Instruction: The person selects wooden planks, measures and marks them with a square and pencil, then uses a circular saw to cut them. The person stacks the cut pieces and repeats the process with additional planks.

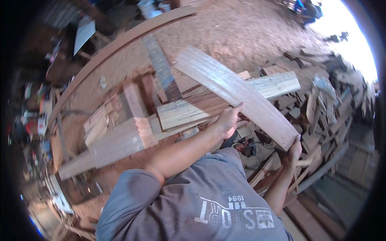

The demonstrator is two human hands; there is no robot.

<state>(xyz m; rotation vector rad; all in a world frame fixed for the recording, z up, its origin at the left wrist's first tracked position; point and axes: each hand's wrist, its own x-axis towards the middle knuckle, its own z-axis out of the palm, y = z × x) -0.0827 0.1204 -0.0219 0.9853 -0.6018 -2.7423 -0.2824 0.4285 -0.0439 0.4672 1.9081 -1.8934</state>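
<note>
A wide, flat wooden board point(241, 94) slants across the middle, running from the far centre down to the near right. My left hand point(230, 120) grips its near edge around the middle, thumb on the upper face and the other fingers hidden beneath. At the board's near right end, my right hand point(295, 149) is closed round the corner. Below the held board lies a pale plank point(189, 114) with rough streaked grain, on top of other timber; the held board crosses over it.
Piles of wood offcuts point(317, 108) lie to the right. A red and black power tool point(247, 146) sits below the held board. A dark weathered plank point(161, 64) stretches away at the far left-centre. A long curved-looking beam point(120, 44) runs behind. A person point(307, 12) is far off.
</note>
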